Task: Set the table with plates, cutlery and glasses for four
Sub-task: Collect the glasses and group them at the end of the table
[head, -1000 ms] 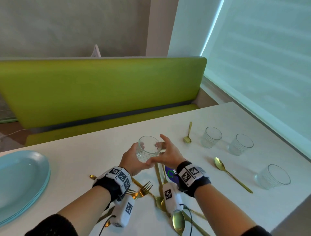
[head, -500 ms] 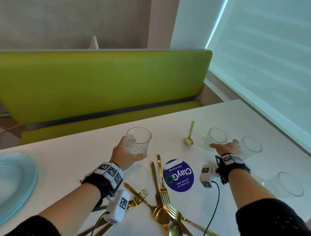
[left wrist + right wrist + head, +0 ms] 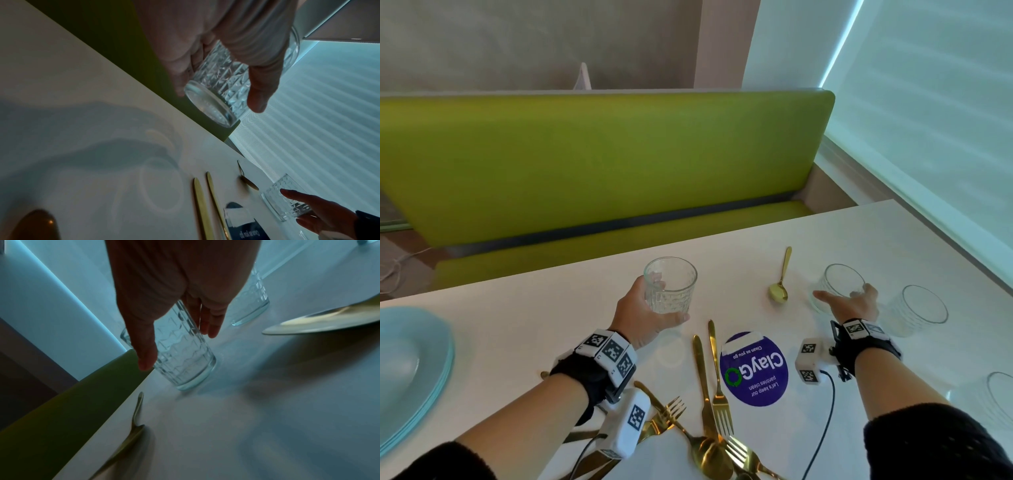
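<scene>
My left hand [image 3: 654, 308] grips a clear patterned glass [image 3: 670, 291] and holds it just above the white table [image 3: 534, 325]. In the left wrist view the thumb and fingers of that left hand [image 3: 218, 97] wrap round the glass [image 3: 222, 84]. My right hand [image 3: 846, 298] is round a second glass [image 3: 842, 284], which stands on the table to the right. In the right wrist view, the right hand [image 3: 176, 345] has its thumb on one side of this glass [image 3: 183, 356] and its fingers on the other. A stack of teal plates [image 3: 414, 359] lies at the far left.
Two more glasses [image 3: 921, 308] [image 3: 996, 394] stand further right. A gold spoon [image 3: 779, 291] lies between my hands. A gold knife and fork [image 3: 709, 377] and a cutlery pile [image 3: 688, 428] lie nearer me, beside a purple sticker [image 3: 753, 368]. A green bench [image 3: 602, 164] runs behind the table.
My right hand let go of the first glass and moved right to the second glass. My left hand alone now holds the first glass, shifted slightly left.
</scene>
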Available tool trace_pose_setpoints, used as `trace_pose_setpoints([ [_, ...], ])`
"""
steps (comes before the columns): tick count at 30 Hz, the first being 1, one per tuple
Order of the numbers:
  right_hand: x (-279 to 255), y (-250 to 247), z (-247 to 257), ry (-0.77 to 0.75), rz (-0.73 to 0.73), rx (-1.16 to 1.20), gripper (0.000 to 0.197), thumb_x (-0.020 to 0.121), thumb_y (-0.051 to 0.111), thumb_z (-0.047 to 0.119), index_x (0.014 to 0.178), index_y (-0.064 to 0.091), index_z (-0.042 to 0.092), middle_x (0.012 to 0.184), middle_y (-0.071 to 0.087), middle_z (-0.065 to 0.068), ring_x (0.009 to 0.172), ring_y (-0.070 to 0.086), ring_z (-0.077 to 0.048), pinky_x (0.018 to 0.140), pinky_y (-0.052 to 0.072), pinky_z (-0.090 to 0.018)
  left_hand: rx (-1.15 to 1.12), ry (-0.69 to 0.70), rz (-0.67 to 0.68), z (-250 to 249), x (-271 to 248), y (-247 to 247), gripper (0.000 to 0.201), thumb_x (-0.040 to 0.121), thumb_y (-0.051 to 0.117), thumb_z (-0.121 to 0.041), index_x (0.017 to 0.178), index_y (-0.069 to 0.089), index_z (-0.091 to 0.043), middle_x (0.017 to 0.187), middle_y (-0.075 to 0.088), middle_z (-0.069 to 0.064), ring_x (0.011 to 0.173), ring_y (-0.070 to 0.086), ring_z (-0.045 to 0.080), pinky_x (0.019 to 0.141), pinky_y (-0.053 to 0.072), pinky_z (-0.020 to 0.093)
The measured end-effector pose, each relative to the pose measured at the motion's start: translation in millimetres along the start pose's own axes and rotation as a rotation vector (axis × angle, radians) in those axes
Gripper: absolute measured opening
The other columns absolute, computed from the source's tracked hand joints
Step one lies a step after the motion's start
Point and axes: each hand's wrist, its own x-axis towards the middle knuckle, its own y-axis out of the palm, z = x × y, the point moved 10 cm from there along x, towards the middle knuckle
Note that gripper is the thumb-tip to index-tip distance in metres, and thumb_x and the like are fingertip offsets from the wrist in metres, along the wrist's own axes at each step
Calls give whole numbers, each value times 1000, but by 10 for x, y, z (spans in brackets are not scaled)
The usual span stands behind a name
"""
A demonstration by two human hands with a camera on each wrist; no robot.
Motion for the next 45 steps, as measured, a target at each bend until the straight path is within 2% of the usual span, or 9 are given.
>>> trace_pose_setpoints([
  [8, -104, -64, 107, -52, -52, -6, 85, 67, 83, 28, 136, 40, 3, 136, 52, -15, 127, 48, -27, 107, 35, -33, -24, -10, -8, 21, -29, -2, 81, 63, 85, -29, 130, 42, -17, 130, 55, 3, 107, 48, 10, 83, 39, 22],
  [14, -552, -175, 512, -219, -40, -9, 82, 66, 82, 32, 134, 43, 7, 129, 57, -11, 120, 52, -27, 102, 40, -36, -67, -12, -14, 14, -179, -97, 78, 61, 86, -29, 126, 44, -19, 127, 56, 3, 108, 49, 14, 84, 42, 25],
  [21, -1779, -29, 886, -421, 104, 59, 77, 63, 85, 27, 129, 47, 12, 123, 59, -8, 114, 55, -24, 96, 43, -34, -70, 5, -39, 149, -679, -501, 80, 62, 86, -28, 129, 44, -16, 129, 56, 4, 119, 52, 22, 86, 42, 25],
  [25, -2689, 203, 940, -507, 249, 61, 75, 63, 85, 24, 128, 49, 13, 121, 59, -6, 110, 56, -20, 91, 40, -26, -74, -1, -76, 369, -1105, -886, 86, 63, 86, -26, 135, 41, -16, 134, 54, 2, 124, 50, 22, 98, 41, 29],
  [38, -5023, 1426, 484, -570, 595, -87, 81, 59, 84, 26, 130, 47, 16, 125, 57, -3, 114, 54, -18, 96, 45, -27, -45, -176, -271, 1878, -2332, -2286, 86, 56, 89, -19, 130, 45, -11, 130, 57, 6, 121, 53, 24, 102, 39, 31],
  [40, -5280, 1616, 467, -585, 641, -120, 81, 60, 84, 25, 130, 46, 16, 126, 56, -2, 114, 54, -17, 86, 47, -17, -50, -217, -306, 2086, -2455, -2500, 85, 57, 89, -19, 130, 46, -11, 130, 57, 7, 119, 53, 24, 100, 40, 30],
  [42, -5505, 1783, 447, -580, 689, -141, 80, 62, 83, 23, 131, 45, 16, 126, 54, -1, 114, 53, -16, 64, 43, -1, -58, -247, -342, 2264, -2562, -2699, 87, 58, 89, -18, 132, 44, -13, 131, 57, 8, 120, 54, 25, 100, 40, 30],
  [43, -5603, 1851, 443, -586, 700, -154, 80, 62, 83, 23, 132, 45, 16, 126, 54, -1, 114, 53, -16, 64, 42, 0, -64, -257, -356, 2337, -2604, -2783, 88, 58, 89, -18, 133, 44, -13, 132, 57, 8, 120, 54, 25, 100, 40, 30],
  [45, -5757, 1971, 438, -604, 711, -174, 83, 60, 84, 25, 132, 45, 15, 126, 56, -3, 114, 54, -16, 82, 44, -12, -74, -281, -378, 2472, -2666, -2910, 89, 57, 89, -17, 133, 43, -15, 131, 57, 8, 120, 54, 26, 100, 42, 32],
])
